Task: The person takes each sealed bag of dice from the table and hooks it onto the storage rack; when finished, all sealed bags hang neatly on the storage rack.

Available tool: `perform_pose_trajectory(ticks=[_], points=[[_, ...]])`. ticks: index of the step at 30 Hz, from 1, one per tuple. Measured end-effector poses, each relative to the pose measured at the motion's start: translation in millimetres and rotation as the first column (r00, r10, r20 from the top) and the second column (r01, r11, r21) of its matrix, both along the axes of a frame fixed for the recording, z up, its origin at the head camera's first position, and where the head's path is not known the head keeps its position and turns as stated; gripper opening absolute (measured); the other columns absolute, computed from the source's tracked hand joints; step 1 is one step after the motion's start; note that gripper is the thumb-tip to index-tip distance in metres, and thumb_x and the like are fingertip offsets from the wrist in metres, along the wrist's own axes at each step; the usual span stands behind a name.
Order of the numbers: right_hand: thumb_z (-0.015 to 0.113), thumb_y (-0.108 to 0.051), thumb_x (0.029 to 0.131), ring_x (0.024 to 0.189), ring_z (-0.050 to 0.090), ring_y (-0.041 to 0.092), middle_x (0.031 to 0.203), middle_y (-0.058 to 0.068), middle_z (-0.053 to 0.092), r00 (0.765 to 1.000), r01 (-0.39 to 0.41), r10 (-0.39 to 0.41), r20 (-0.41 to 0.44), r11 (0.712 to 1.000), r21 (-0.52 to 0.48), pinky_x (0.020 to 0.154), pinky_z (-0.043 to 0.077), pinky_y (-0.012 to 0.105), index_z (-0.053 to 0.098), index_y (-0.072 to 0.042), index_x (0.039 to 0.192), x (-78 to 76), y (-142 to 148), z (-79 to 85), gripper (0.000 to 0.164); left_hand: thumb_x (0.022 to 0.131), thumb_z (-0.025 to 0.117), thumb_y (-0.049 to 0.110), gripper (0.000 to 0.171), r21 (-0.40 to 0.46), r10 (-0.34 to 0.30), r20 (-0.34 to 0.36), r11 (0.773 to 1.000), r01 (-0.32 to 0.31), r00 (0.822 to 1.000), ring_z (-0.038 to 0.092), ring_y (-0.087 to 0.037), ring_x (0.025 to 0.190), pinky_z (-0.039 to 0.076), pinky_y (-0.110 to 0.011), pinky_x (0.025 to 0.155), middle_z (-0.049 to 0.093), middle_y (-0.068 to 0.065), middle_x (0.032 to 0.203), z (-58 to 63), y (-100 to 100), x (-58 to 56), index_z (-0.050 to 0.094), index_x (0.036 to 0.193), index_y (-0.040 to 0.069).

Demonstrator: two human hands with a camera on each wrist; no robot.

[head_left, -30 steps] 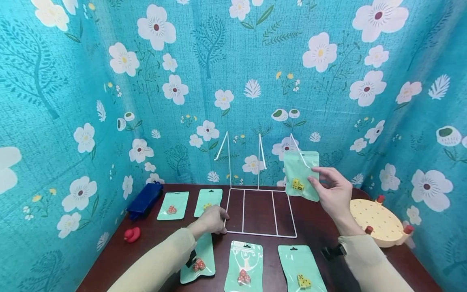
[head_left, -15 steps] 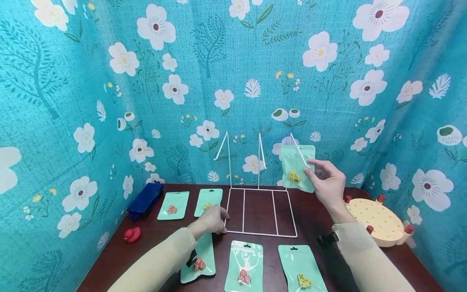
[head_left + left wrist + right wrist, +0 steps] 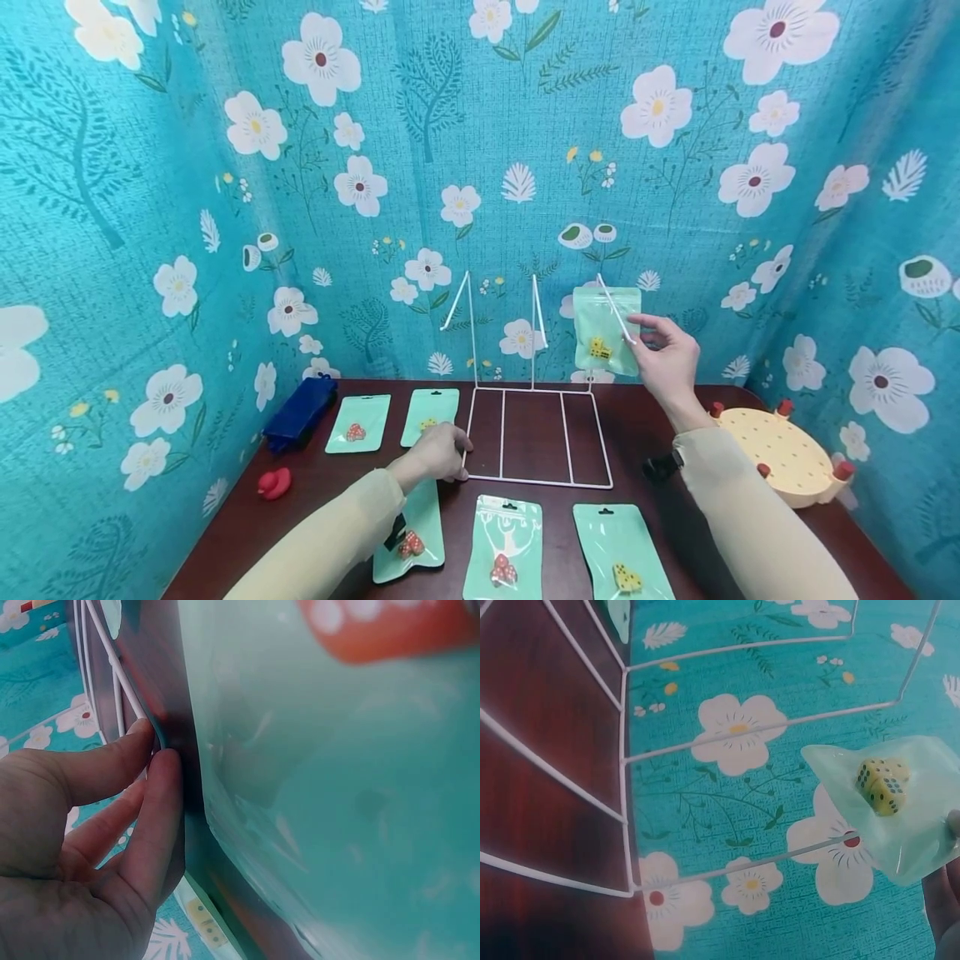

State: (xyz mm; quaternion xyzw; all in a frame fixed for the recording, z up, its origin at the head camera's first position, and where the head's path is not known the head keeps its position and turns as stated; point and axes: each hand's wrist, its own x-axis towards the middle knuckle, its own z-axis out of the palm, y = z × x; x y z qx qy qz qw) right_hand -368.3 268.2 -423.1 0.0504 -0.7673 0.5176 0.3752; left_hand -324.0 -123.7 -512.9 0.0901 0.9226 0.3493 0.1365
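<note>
A white wire rack [image 3: 536, 482] with three hook prongs stands at the middle of the table. My left hand [image 3: 437, 452] pinches its base wire at the front left corner, thumb and fingertips together in the left wrist view. On the right prong [image 3: 617, 310] is a mint zip bag [image 3: 587, 321] with yellow dice [image 3: 885, 785] inside; the prong's front end shows before the bag. My right hand [image 3: 667, 358] pinches the bag's right edge. The left prong [image 3: 455, 302] and middle prong [image 3: 541, 312] carry nothing.
Mint bags with red dice [image 3: 358, 412] and yellow dice [image 3: 442, 404] lie left of the rack; several more, like one bag [image 3: 487, 525], lie in front. A blue packet [image 3: 300, 412] and red rubber duck [image 3: 274, 483] are left, a cream pegged board [image 3: 776, 450] right. Floral curtain surrounds the table.
My right hand has moved the dice bag up and slightly left, farther back along the right prong. The left hand has stayed at the rack's corner.
</note>
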Motion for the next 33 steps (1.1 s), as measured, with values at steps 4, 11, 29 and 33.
perform_pose_trajectory(ticks=[4, 11, 29, 33], points=[[0.082, -0.007, 0.102, 0.081, 0.067, -0.015, 0.121, 0.020, 0.082, 0.999, 0.011, -0.012, 0.042, 1.000, 0.010, 0.069, 0.053, 0.004, 0.084, -0.011, 0.127, -8.5, -0.2, 1.6, 0.026, 0.086, 0.090, -0.008, 0.040, 0.000, 0.000, 0.004, 1.000, 0.000, 1.000, 0.077, -0.019, 0.076, 0.069, -0.035, 0.067, 0.076, -0.020, 0.128, 0.1, -0.6, -0.5, 0.080, 0.124, -0.001], [0.079, -0.006, 0.103, 0.083, 0.066, -0.018, 0.124, 0.022, 0.081, 0.998, 0.016, -0.016, 0.061, 1.000, 0.013, 0.066, 0.052, 0.005, 0.084, -0.010, 0.128, -20.9, -1.4, 4.3, 0.025, 0.085, 0.090, -0.009, 0.040, 0.004, 0.008, 0.011, 1.000, -0.008, 1.000, 0.077, -0.020, 0.076, 0.069, -0.036, 0.067, 0.076, -0.020, 0.127, 2.2, 0.5, 0.5, 0.080, 0.124, -0.001], [0.082, -0.008, 0.102, 0.100, 0.077, -0.001, 0.131, 0.019, 0.082, 0.996, 0.014, -0.018, 0.089, 0.999, 0.036, 0.077, 0.056, 0.004, 0.084, -0.010, 0.129, -24.8, 2.8, 0.7, 0.028, 0.084, 0.090, -0.009, 0.042, 0.022, 0.021, 0.026, 1.000, -0.022, 0.999, 0.076, -0.020, 0.079, 0.069, -0.035, 0.068, 0.075, -0.020, 0.129, 1.2, 1.2, 0.2, 0.080, 0.125, -0.001], [0.084, -0.012, 0.101, 0.133, 0.073, 0.024, 0.147, 0.013, 0.075, 0.992, -0.024, 0.019, 0.122, 0.999, 0.041, 0.101, 0.061, 0.017, 0.082, -0.009, 0.133, -8.6, 6.7, -3.1, 0.032, 0.084, 0.090, -0.010, 0.043, 0.031, 0.031, 0.029, 0.999, -0.032, 0.999, 0.076, -0.020, 0.082, 0.069, -0.035, 0.069, 0.075, -0.021, 0.131, 2.5, 2.0, 0.8, 0.080, 0.126, -0.002]])
